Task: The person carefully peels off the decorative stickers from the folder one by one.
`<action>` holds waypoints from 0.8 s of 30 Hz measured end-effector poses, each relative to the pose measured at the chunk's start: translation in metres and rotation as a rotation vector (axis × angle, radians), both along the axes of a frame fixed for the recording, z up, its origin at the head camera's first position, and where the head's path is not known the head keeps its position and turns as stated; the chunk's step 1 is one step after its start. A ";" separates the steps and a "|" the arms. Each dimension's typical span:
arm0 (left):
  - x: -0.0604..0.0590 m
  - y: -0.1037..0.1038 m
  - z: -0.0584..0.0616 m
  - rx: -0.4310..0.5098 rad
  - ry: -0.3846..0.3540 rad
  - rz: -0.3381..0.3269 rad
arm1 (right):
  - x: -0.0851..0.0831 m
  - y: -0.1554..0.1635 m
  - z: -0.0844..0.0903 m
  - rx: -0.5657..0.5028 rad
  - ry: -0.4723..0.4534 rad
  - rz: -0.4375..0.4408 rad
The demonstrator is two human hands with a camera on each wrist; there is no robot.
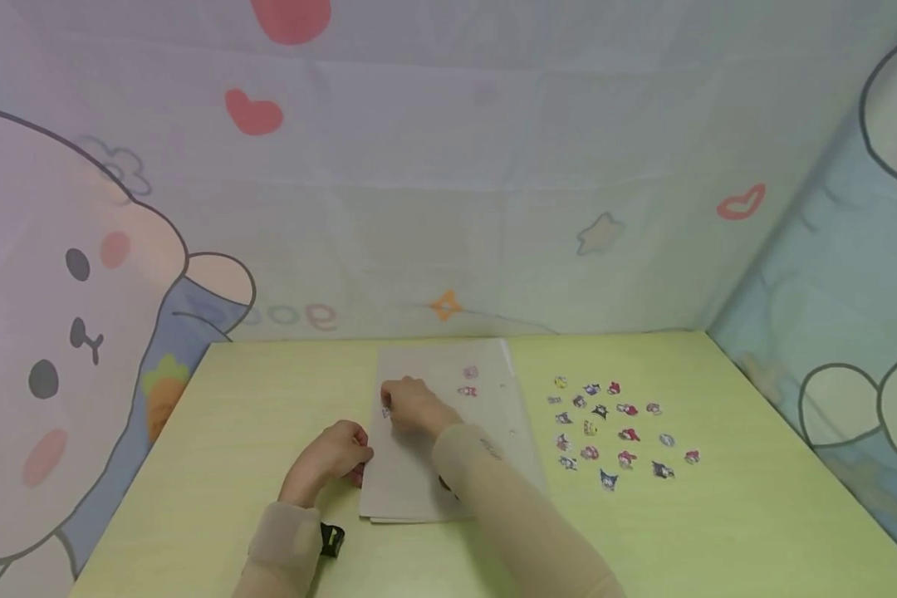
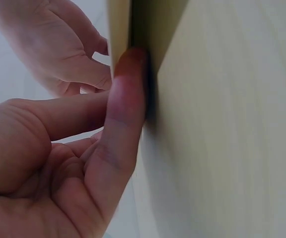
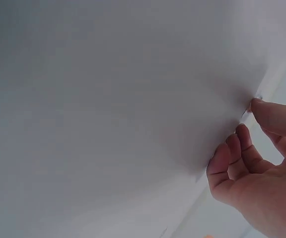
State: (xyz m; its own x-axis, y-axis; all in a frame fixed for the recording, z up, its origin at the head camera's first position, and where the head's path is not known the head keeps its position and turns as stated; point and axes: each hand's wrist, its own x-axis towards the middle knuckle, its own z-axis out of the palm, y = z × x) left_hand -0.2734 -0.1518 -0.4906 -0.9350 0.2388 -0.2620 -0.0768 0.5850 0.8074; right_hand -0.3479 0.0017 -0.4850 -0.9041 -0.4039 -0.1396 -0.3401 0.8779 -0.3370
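White sheets of paper [image 1: 404, 498], lying in a thin stack, are on the table. My left hand [image 1: 336, 453] is at their left edge; in the left wrist view its thumb and a finger [image 2: 125, 109] pinch that edge, the finger partly beneath it. Over the upper left of the top sheet, my right hand [image 1: 419, 407] has its fingertips down at the paper. A small sticker [image 1: 386, 413] shows at those fingertips, pinched by the thumb [image 3: 269, 116] in the right wrist view. Two pink-and-red stickers, one upper [image 1: 470, 372] and one lower [image 1: 467, 391], lie on the sheet's upper right.
Several small cartoon character stickers [image 1: 629, 434] are spread on the yellow-green table [image 1: 755, 515] right of the paper. A printed cloth [image 1: 493, 208] hangs behind the table's far edge. My right forearm crosses the lower right of the paper.
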 end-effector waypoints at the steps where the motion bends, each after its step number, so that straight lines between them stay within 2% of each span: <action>1: 0.000 0.000 0.000 -0.001 -0.002 -0.001 | 0.000 0.000 -0.001 0.001 -0.006 0.000; 8: 0.000 0.000 -0.002 -0.003 0.011 -0.002 | 0.001 -0.001 0.000 0.002 -0.003 0.005; 14: -0.002 -0.001 -0.002 -0.013 0.017 -0.006 | 0.003 -0.005 0.003 0.063 -0.032 -0.003; 20: -0.002 0.000 -0.001 -0.012 0.014 0.001 | 0.000 -0.004 -0.001 0.106 -0.030 0.007; 24: -0.001 0.000 -0.001 -0.022 0.010 0.003 | -0.002 -0.002 -0.004 0.095 -0.031 0.030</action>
